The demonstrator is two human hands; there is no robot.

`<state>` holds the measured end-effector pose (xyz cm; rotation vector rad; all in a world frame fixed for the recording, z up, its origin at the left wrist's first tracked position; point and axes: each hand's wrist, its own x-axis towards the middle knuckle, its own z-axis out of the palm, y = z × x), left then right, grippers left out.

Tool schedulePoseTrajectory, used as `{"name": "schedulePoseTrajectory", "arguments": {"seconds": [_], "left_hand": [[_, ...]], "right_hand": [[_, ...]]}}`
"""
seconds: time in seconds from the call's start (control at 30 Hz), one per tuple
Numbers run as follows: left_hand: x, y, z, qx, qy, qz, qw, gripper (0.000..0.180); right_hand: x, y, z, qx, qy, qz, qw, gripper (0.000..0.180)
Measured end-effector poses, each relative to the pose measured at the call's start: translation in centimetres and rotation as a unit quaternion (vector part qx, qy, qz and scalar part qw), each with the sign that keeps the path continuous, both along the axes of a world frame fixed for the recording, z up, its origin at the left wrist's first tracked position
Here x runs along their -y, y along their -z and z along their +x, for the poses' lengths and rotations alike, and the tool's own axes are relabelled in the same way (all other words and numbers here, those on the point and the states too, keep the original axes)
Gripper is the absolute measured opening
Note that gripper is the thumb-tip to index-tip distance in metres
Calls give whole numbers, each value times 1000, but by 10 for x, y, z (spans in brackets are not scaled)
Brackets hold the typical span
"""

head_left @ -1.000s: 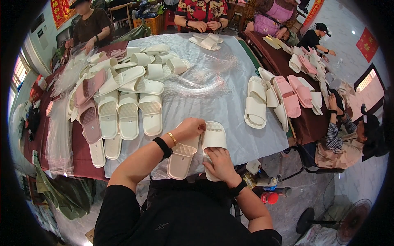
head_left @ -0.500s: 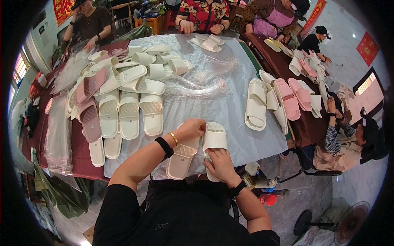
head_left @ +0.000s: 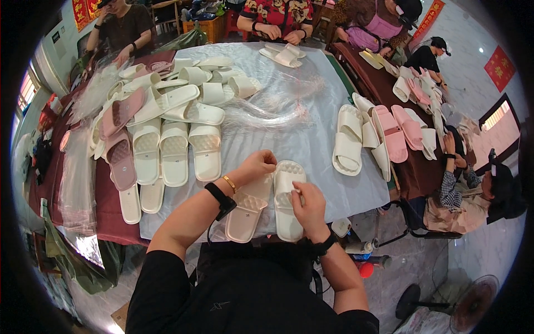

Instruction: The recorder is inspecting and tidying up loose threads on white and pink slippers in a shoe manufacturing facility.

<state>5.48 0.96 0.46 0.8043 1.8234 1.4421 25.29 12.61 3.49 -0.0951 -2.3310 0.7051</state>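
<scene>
Since a half-second ago, our right hand (head_left: 310,205) has come up off the strap of the right slipper (head_left: 289,224). Its fingers are now bent, thumb and forefinger drawn close together over the strap's right side; we cannot tell whether they pinch anything. We judge that the right slipper rests unpressed, with more of its strap showing. Our left hand (head_left: 257,166) has stayed over the far end of the left slipper (head_left: 245,217), its fingers curled inward near the right slipper; we cannot tell what, if anything, they grip. The two slippers lie side by side at the near edge of the tabletop (head_left: 353,192), in front of us.

A pale sheet (head_left: 322,147) covers the middle, with clear bags (head_left: 272,118) lying rumpled on it. To our left is a heap of white slippers (head_left: 178,97), with mauve slippers (head_left: 121,158) along its edge; to our right are more white ones and pink slippers (head_left: 392,136). Around us, co-workers sit or stand by the tables; an orange crate (head_left: 206,32) stands beyond, and a fan (head_left: 475,303) stands at lower right.
</scene>
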Motion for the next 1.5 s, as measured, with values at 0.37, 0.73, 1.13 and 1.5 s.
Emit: {"name": "schedulePoseTrajectory", "arguments": {"seconds": [0.37,0.73,1.13,1.5], "left_hand": [[4,-1,2,7,-12,23,1000,15],[8,-5,8,8,-40,30,999,21],[6,0,9,59,-39,46,996,27],[10,-8,11,48,-18,56,997,31]], "right_hand": [[-17,8,-81,162,-59,-164,971,24],[-29,31,-86,133,-42,-397,907,11],[-29,29,-85,142,-69,-416,895,12],[-26,31,-84,134,-67,-388,909,13]]}}
